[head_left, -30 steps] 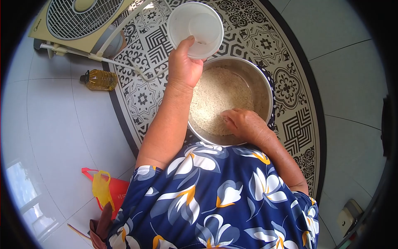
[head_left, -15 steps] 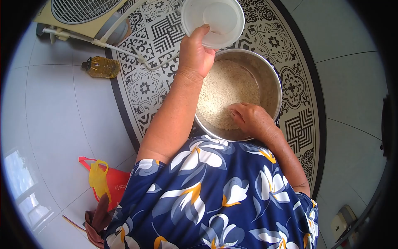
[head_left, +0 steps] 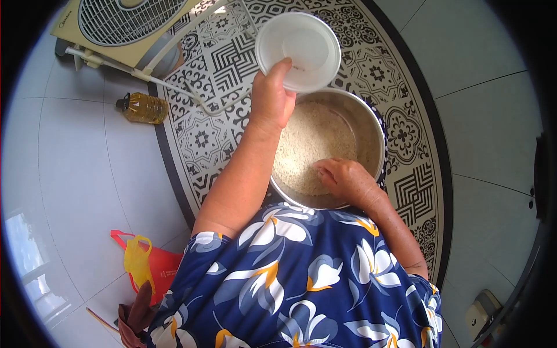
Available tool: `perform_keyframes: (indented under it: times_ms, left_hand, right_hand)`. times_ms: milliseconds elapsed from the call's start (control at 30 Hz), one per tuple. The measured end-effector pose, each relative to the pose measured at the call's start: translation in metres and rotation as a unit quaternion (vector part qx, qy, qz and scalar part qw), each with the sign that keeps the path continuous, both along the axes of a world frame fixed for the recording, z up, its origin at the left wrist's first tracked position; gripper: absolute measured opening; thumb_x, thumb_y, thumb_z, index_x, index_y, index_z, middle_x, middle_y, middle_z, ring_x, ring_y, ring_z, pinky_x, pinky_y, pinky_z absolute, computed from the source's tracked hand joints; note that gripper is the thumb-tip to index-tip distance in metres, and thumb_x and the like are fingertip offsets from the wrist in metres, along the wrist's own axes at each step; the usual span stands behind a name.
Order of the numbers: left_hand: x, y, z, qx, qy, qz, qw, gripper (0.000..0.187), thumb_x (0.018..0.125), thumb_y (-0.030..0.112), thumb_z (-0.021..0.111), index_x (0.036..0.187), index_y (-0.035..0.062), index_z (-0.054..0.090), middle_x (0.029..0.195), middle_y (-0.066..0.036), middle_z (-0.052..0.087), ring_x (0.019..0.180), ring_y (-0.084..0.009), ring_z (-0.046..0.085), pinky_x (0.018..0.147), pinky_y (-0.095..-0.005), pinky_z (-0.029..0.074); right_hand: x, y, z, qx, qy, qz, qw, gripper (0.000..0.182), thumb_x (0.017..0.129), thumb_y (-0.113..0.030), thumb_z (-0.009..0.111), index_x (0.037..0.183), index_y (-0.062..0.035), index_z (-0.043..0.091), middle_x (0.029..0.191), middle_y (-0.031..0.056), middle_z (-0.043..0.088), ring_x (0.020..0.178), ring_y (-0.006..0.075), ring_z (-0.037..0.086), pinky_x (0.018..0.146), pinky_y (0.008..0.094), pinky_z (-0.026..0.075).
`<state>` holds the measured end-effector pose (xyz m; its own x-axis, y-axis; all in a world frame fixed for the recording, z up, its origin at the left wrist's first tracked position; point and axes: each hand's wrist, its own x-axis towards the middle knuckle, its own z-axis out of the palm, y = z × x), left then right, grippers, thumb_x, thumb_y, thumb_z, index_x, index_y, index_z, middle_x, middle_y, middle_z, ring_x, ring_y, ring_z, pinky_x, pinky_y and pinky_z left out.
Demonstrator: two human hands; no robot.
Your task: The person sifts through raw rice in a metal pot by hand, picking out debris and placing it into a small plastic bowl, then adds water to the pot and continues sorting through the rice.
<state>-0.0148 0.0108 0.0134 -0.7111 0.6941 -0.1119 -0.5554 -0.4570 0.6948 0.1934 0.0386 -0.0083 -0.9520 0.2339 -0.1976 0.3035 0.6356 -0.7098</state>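
Observation:
My left hand [head_left: 270, 100] grips the rim of a translucent white plastic tub [head_left: 310, 43], thumb inside and fingers underneath. A few small specks lie on the tub's inner wall. The tub is held beyond the far left rim of a wide metal pot [head_left: 371, 130], overlapping it in view. Pale, rice-like grains [head_left: 316, 130] cover the pot's bottom. My right hand [head_left: 345, 178] is inside the near right part of the pot, at the grains, fingers curled together. What those fingers hold, if anything, is hidden.
A patterned black-and-white mat [head_left: 409, 136] lies under the pot. A beige fan [head_left: 125, 26] with a white tubular stand is at the upper left. Near it lies a bottle of yellow liquid [head_left: 145, 108]. Red [head_left: 165, 267] and yellow [head_left: 137, 259] bags rest on the tiles at lower left.
The whole view has shifted, so the scene appears lower. The tub has come slightly closer to me and the pot. My right hand stays curled at the grains with little change.

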Motion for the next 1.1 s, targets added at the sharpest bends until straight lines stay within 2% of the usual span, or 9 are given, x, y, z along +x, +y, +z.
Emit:
perform_keyframes:
  times_ms: [67, 167, 367, 533, 633, 767, 833, 933, 1100]
  left_hand:
    - [0.004, -0.001, 0.005, -0.019, 0.042, -0.008, 0.999, 0.042, 0.084, 0.008, 0.051, 0.122, -0.0057, 0.04, 0.117, -0.014, 0.049, 0.11, -0.0224, 0.049, 0.097, -0.035, 0.038]
    - [0.009, -0.001, 0.009, -0.038, 0.075, -0.012, 0.996, 0.042, 0.084, 0.01, 0.05, 0.121, -0.0076, 0.04, 0.115, -0.015, 0.05, 0.109, -0.0211, 0.049, 0.096, -0.0344, 0.038]
    - [0.012, -0.001, 0.004, -0.05, 0.121, -0.01, 0.991, 0.044, 0.087, 0.02, 0.05, 0.122, -0.0056, 0.043, 0.114, -0.014, 0.051, 0.107, -0.0194, 0.05, 0.094, -0.0332, 0.039]
    - [0.014, -0.003, 0.001, -0.105, 0.22, -0.025, 0.969, 0.05, 0.089, 0.037, 0.046, 0.118, -0.0041, 0.049, 0.109, -0.012, 0.055, 0.102, -0.0182, 0.051, 0.09, -0.0308, 0.038]
    - [0.014, -0.007, 0.005, -0.111, 0.246, -0.049, 0.962, 0.048, 0.089, 0.037, 0.044, 0.114, -0.0032, 0.053, 0.104, -0.011, 0.058, 0.098, -0.0173, 0.053, 0.088, -0.0297, 0.04]
    - [0.023, -0.011, 0.02, -0.121, 0.255, -0.102, 0.954, 0.044, 0.089, 0.034, 0.045, 0.112, -0.0029, 0.055, 0.098, -0.01, 0.061, 0.092, -0.0151, 0.055, 0.083, -0.0278, 0.043]
    - [0.026, -0.014, 0.023, -0.139, 0.274, -0.122, 0.944, 0.044, 0.088, 0.034, 0.046, 0.111, -0.0027, 0.055, 0.097, -0.01, 0.061, 0.091, -0.0144, 0.056, 0.082, -0.0271, 0.043]
    - [0.03, -0.015, 0.02, -0.16, 0.273, -0.178, 0.932, 0.044, 0.088, 0.035, 0.048, 0.11, -0.0024, 0.056, 0.095, -0.009, 0.062, 0.089, -0.0134, 0.056, 0.081, -0.0258, 0.043]
    - [0.031, -0.013, 0.014, -0.2, 0.286, -0.247, 0.904, 0.049, 0.086, 0.041, 0.049, 0.108, -0.0031, 0.057, 0.092, -0.009, 0.062, 0.087, -0.0134, 0.057, 0.079, -0.025, 0.043]
  right_hand:
    - [0.001, 0.0, -0.003, 0.002, 0.007, -0.002, 1.0, 0.021, 0.083, -0.014, 0.052, 0.098, -0.003, 0.061, 0.086, 0.0197, 0.063, 0.082, 0.0348, 0.06, 0.075, 0.0407, 0.048]
    - [0.001, 0.002, 0.0, -0.001, 0.015, -0.014, 1.0, 0.024, 0.084, -0.015, 0.053, 0.103, -0.0026, 0.059, 0.087, 0.0201, 0.063, 0.084, 0.0339, 0.061, 0.076, 0.0388, 0.048]
    - [0.0, 0.007, 0.013, -0.126, 0.023, -0.136, 0.982, 0.037, 0.087, -0.021, 0.052, 0.118, -0.0005, 0.049, 0.086, 0.0172, 0.064, 0.082, 0.0289, 0.064, 0.077, 0.0352, 0.049]
    - [0.005, 0.01, 0.003, -0.312, 0.134, -0.209, 0.917, 0.059, 0.085, -0.022, 0.056, 0.134, -0.0024, 0.031, 0.106, 0.017, 0.058, 0.089, 0.0204, 0.061, 0.08, 0.0307, 0.048]
    - [0.008, 0.011, 0.004, -0.334, 0.166, -0.212, 0.903, 0.069, 0.081, -0.024, 0.06, 0.137, -0.0028, 0.025, 0.115, 0.0182, 0.053, 0.091, 0.0199, 0.06, 0.081, 0.031, 0.048]
    - [0.008, 0.012, 0.009, -0.363, 0.202, -0.231, 0.88, 0.076, 0.078, -0.027, 0.064, 0.137, -0.0017, 0.024, 0.118, 0.0184, 0.05, 0.089, 0.0195, 0.06, 0.081, 0.0313, 0.048]
    - [0.009, 0.012, 0.008, -0.356, 0.201, -0.244, 0.879, 0.091, 0.072, -0.05, 0.066, 0.134, 0.0019, 0.027, 0.118, 0.0158, 0.048, 0.091, 0.0189, 0.058, 0.079, 0.0303, 0.047]
    - [0.01, 0.014, 0.007, -0.392, 0.24, -0.228, 0.858, 0.081, 0.074, -0.036, 0.067, 0.134, 0.0021, 0.027, 0.121, 0.0177, 0.046, 0.095, 0.0193, 0.058, 0.082, 0.0315, 0.047]
    - [0.009, 0.011, 0.015, -0.394, 0.254, -0.302, 0.83, 0.083, 0.073, -0.043, 0.067, 0.132, 0.0028, 0.031, 0.122, 0.016, 0.046, 0.111, 0.0213, 0.048, 0.094, 0.0346, 0.039]
